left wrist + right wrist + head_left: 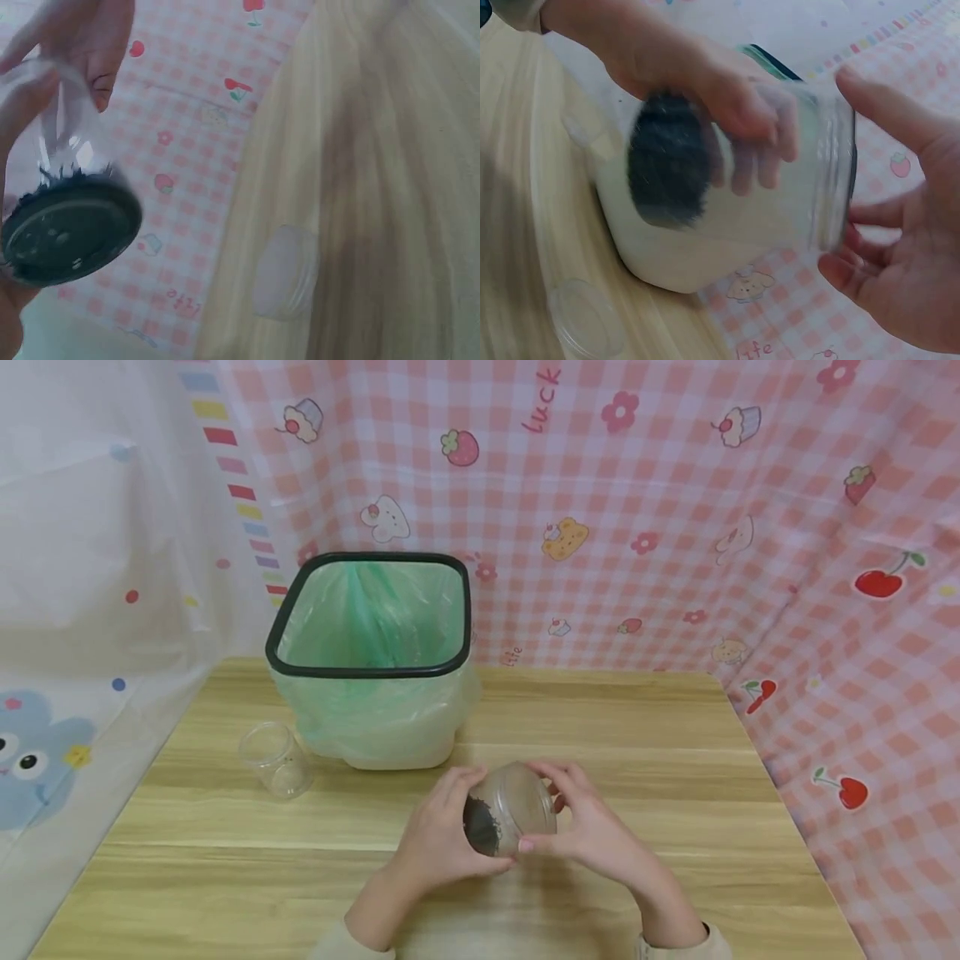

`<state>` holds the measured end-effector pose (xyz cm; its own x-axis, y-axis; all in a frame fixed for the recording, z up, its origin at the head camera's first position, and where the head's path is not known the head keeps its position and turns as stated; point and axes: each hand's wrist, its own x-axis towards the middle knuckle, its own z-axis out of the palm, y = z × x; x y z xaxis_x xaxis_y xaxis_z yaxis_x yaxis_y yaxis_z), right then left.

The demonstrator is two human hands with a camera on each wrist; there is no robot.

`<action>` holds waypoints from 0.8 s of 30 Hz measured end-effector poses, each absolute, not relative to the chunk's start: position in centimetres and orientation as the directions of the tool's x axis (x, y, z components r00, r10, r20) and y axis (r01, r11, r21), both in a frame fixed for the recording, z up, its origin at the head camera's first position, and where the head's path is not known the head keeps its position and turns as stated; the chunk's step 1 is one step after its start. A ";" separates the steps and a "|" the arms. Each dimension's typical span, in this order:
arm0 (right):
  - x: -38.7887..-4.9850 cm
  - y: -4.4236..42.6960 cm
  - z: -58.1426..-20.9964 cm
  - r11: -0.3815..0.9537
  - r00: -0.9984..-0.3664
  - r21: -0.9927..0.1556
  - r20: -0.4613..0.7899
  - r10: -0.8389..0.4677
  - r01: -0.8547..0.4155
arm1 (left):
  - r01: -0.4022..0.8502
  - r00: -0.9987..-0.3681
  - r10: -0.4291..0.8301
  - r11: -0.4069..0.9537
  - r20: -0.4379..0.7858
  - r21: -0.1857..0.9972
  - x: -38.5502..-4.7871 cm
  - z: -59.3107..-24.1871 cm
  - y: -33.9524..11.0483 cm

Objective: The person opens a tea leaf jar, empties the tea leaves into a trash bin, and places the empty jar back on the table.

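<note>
A clear jar (517, 802) with a dark layer at its bottom is held tilted above the table, its rim end toward the right. My left hand (442, 831) grips the jar near the dark end, thumb on the near side and fingers on the far side. My right hand (592, 827) holds the rim end between thumb and fingers. In the left wrist view the jar's dark base (75, 232) faces the camera. The right wrist view shows the dark layer (669, 161) sideways and the ridged rim (831, 172); whether a lid is on cannot be told.
A bin (375, 675) with a black rim and green liner stands at the back left. Beside it is a clear cup (277, 760). A round clear lid-like piece (585, 319) lies on the wooden table (637, 718). Patterned cloth (675, 568) hangs behind.
</note>
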<state>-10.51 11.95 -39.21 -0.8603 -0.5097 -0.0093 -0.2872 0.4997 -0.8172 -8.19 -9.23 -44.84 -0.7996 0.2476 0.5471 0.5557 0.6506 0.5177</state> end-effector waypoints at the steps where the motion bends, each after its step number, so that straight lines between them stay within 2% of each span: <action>1: -10.6 12.2 -39.2 0.486 -0.838 -0.815 0.001 -0.545 -0.317 | 0.541 -0.821 0.258 0.637 0.509 0.550 -8.0 -44.6 -9.4; 4: -10.8 12.8 -39.1 0.431 -0.768 -0.814 0.028 -0.639 -0.389 | 0.498 -0.866 0.298 0.597 0.402 0.629 -7.8 -44.1 -9.9; 8: -10.9 13.3 -39.0 0.375 -0.688 -0.814 0.040 -0.725 -0.443 | 0.472 -0.880 0.358 0.574 0.313 0.669 -7.7 -43.7 -10.4; 16: -11.1 13.5 -38.8 0.327 -0.600 -0.791 0.062 -0.798 -0.517 | 0.445 -0.882 0.404 0.548 0.242 0.709 -7.5 -43.2 -10.7; 19: -11.0 13.5 -38.8 0.301 -0.589 -0.801 0.078 -0.804 -0.517 | 0.443 -0.884 0.401 0.553 0.241 0.706 -7.4 -43.3 -10.6; 21: -10.9 13.4 -38.9 0.291 -0.605 -0.820 0.081 -0.792 -0.492 | 0.465 -0.878 0.395 0.565 0.271 0.681 -7.3 -43.5 -10.5; 24: -10.6 13.2 -39.1 0.294 -0.686 -0.864 0.080 -0.723 -0.410 | 0.547 -0.837 0.387 0.618 0.387 0.565 -7.4 -44.0 -10.3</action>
<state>-10.65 13.15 -39.09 -0.6862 -0.7230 0.0797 -0.4097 0.2937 -0.8637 -7.37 -10.33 -44.03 -0.8370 0.3865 0.3872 0.5467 0.6178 0.5651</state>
